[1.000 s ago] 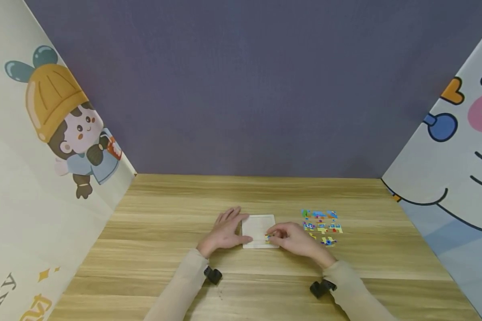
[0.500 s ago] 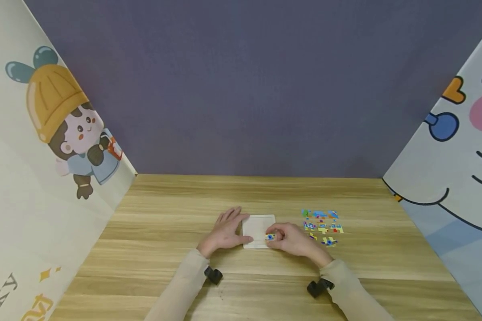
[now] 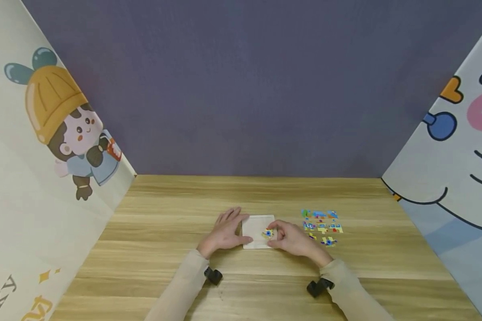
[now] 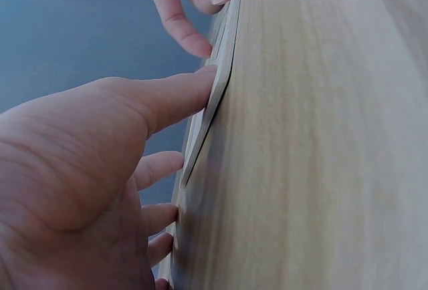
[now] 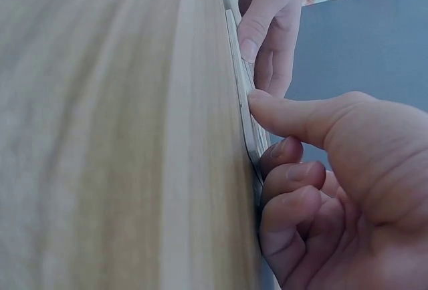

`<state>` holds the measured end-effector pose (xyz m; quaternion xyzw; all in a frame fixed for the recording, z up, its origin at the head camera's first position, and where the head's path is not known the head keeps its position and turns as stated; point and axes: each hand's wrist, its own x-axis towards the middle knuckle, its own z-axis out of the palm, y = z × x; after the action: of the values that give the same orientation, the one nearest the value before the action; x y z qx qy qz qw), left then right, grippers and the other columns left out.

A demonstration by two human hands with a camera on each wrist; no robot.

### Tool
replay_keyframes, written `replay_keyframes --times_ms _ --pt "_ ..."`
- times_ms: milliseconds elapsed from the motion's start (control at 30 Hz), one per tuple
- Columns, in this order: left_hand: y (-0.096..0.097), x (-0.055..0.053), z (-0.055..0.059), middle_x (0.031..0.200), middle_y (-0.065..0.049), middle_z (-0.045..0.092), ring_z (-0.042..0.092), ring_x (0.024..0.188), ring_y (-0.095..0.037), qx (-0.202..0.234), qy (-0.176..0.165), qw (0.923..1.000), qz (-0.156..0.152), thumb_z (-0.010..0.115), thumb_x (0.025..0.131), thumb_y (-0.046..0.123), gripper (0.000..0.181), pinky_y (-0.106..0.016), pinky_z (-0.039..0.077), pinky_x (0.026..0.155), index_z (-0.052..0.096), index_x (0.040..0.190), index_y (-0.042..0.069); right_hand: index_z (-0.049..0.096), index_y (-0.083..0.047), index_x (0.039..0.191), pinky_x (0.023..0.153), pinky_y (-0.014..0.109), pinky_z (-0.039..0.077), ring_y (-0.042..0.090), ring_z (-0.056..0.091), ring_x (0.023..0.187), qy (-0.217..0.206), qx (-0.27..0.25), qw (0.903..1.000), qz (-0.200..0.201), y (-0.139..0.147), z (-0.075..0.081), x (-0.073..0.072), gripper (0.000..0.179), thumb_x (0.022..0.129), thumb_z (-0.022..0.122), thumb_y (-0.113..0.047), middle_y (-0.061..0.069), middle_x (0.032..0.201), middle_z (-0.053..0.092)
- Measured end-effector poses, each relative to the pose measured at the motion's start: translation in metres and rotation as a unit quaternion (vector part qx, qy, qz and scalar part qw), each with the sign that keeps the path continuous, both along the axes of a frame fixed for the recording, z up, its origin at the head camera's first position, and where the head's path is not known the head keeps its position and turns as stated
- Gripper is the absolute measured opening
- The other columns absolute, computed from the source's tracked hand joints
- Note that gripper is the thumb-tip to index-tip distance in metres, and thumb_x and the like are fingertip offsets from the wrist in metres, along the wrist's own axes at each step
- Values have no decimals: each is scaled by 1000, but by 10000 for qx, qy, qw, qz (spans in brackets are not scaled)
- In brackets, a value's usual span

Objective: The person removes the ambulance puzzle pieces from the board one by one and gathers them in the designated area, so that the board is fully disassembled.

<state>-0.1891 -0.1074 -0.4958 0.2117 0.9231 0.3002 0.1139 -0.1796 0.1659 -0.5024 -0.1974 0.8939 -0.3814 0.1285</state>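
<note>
A pale, square, shallow puzzle tray (image 3: 253,226) lies flat on the table between the two hands. My left hand (image 3: 225,232) rests at its left side with fingers spread; in the left wrist view the thumb (image 4: 177,96) presses on the tray's rim. Over the tray's lower right part, my right hand (image 3: 291,238) has its thumb and forefinger around a yellow puzzle piece (image 3: 268,233) with a blue round spot. The right wrist view shows that thumb (image 5: 287,113) at the tray's edge and the other fingers curled; the piece itself is hidden there.
Several colourful puzzle pieces (image 3: 322,226) lie in rough rows on the wooden table (image 3: 176,200), right of the tray. A dark panel (image 3: 257,89) stands behind the table, with cartoon-printed panels on both sides.
The puzzle piece has turned and shifted slightly up and left over the tray, showing more of its face. The right hand's fingers moved with it; the left hand stays put.
</note>
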Motion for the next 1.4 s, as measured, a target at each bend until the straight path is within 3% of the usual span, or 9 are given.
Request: replay_keyframes --times_ms 233,633,900,1100,1400 --pt "0 1 0 177 -19 22 14 165 -43 39 -39 10000 15 74 97 47 76 -67 6 133 47 161 15 64 -5 137 52 22 36 7 45 55 -61 -94 9999 -52 2 -1 -1 53 94 82 -31 -7 69 58" --pt "0 1 -1 176 -21 23 15 164 -45 91 -18 10000 -3 75 96 44 76 -69 6 132 48 160 13 73 -15 112 52 22 37 7 48 58 -132 -150 9998 -58 2 -3 0 25 95 82 -30 -5 70 58" --pt "-1 -1 0 176 -22 23 16 164 -46 38 34 10000 -59 74 97 44 76 -70 7 131 48 160 12 71 -11 136 51 20 34 4 43 56 -89 -129 9998 97 2 -1 0 42 97 79 -27 -6 70 57" --pt "-2 -1 1 177 -21 22 14 165 -45 9 -15 10000 -55 74 98 45 75 -69 6 132 47 160 13 74 -15 131 50 19 32 4 41 55 10 6 9999 118 0 -1 0 37 97 79 -28 -7 68 54" --pt "-1 0 0 177 -19 21 13 165 -44 -43 -48 10000 -47 74 97 47 76 -68 5 132 47 161 16 74 -16 126 51 19 33 4 42 54 -57 -222 9997 -48 -2 3 4 33 94 82 -22 -8 66 53"
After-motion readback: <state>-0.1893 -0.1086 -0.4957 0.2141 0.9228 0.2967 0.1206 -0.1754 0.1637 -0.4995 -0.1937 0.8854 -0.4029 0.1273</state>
